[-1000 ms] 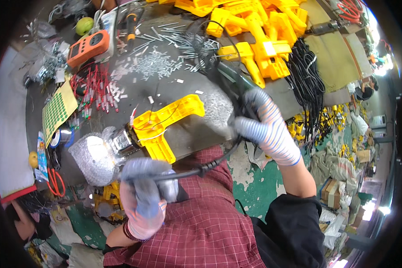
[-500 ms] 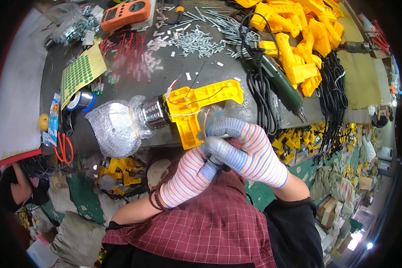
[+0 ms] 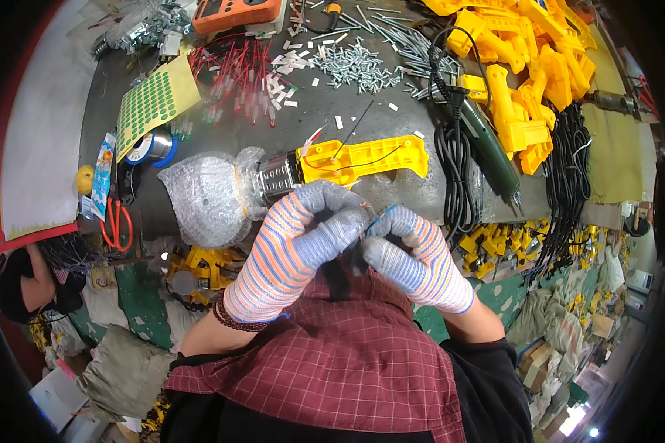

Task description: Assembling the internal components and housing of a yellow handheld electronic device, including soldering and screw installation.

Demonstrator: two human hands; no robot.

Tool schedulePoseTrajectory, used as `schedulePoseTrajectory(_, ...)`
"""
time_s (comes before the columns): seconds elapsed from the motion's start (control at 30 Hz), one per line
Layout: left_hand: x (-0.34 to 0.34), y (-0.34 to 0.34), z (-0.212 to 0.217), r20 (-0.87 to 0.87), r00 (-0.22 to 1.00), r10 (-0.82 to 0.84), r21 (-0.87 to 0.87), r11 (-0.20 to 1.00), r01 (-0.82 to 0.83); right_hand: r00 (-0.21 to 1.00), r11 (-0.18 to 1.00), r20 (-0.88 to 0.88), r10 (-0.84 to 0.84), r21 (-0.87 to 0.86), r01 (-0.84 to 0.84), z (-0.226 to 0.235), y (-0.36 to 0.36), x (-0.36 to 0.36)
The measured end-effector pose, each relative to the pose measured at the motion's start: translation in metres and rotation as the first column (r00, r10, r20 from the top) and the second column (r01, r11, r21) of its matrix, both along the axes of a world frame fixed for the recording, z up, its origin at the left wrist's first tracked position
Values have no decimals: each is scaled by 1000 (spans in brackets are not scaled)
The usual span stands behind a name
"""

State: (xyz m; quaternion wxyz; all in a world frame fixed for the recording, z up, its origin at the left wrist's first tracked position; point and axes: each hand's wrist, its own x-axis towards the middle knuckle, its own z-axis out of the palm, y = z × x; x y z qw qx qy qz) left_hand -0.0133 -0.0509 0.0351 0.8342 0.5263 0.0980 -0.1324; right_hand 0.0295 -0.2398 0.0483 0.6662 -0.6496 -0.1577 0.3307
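Observation:
In front of my chest, both my hands wear striped knit gloves with grey-blue fingers. My left hand [image 3: 292,240] pinches a thin wire [image 3: 365,205], whose coppery end shows at the fingertips. Against it, the closed fingers of my right hand [image 3: 417,260] hold a short blue piece of the wiring. A dark cable [image 3: 338,282] hangs below my left fingers. Just beyond lies a yellow plastic handle half [image 3: 369,159] with red, white and black wires in it. Joined to its left end is a slotted metal collar [image 3: 277,177], followed by a bubble-wrapped head [image 3: 207,199]. My left hand hides the handle's lower part.
Screws [image 3: 358,66], small white sleeves [image 3: 281,87] and red-wired lights [image 3: 233,70] lie toward the back. A green soldering iron [image 3: 488,148], black cords [image 3: 567,170] and piled yellow housings [image 3: 528,96] are on the right. Solder wire [image 3: 157,146] and orange-handled scissors [image 3: 117,225] sit left.
My left hand has turned and risen in front of the handle. My hands, earlier pressed together, now meet only at the fingertips. The whole scene has shifted slightly right in view.

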Motion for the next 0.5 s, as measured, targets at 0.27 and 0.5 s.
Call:
schedulePoseTrajectory(0.27,-5,-6,-11,-99,978,183,-240,950,-202,987,982,-53,-150,-126,142,-1,5,3)
schedulePoseTrajectory(0.5,-1,10,0,259,865,431,95,879,-466,978,965,83,-192,-164,203,-4,12,6)
